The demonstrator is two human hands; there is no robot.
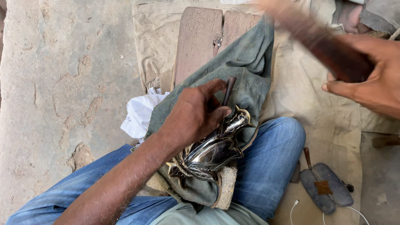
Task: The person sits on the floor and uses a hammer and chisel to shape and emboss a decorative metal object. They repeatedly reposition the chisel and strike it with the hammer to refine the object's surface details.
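Overhead, head cam, single view: person seated on ground, legs in blue denim jeans spread either side of work. Left hand sits centre frame, fingers curled and closed round thin dark metal punch rod, held near upright w/ slight tilt, upper end projecting above fingers, tip end hidden behind fingertips. Heel of same hand rests on shiny embossed silver-coloured metal plate w/ gold-toned pointed edges; plate lies lengthwise in lap, between thighs, running from lower left to upper right. Plate rests on dusty grey-green cloth, which drapes over reddish-brown wooden block w/ a split along its length. Pale stone-like slab shows under cloth's near edge. Crumpled white fabric piece lies just beside cloth, on its left. Right hand is raised at upper right, well apart from plate, fingers wrapped tight round dark brown wooden handle; handle is motion-blurred, head end not readable. Under all: beige canvas sheet spread on rough concrete floor. Near right knee on sheet: pair of grey flat sandals, small wood-handled tool beside them, white cable w/ plug at lower edge. Wooden piece at right frame edge, kind unclear.
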